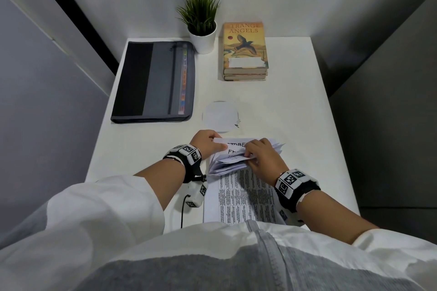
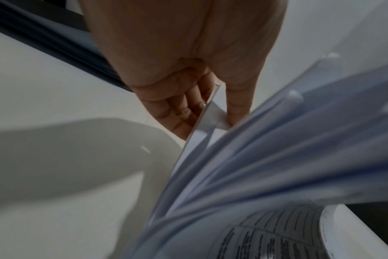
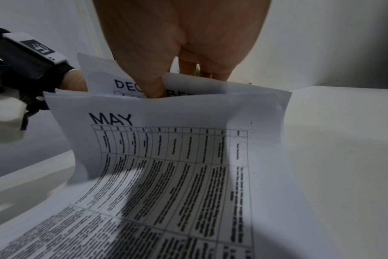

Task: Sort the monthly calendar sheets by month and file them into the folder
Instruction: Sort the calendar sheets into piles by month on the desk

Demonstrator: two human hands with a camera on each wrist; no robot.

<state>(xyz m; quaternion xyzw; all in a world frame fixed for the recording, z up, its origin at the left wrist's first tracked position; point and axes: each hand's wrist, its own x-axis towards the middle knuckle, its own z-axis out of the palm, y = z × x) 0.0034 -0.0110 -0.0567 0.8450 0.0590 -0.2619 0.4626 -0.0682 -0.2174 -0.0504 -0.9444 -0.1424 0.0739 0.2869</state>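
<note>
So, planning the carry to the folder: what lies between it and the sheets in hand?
In the head view, only bare white table separates the calendar sheets from the folder.

Head view high above desk facing down, both wrist views close, sharing calendar sheets

The left hand pinches the top edge of the calendar sheets, thumb on one side and fingers behind the frontmost page. The sheets fan out below and right of the hand, their lower part blurred, with a printed grid visible at the bottom. Left of the sheets lies the white counter; the dark folder sits beyond the hand.
</note>
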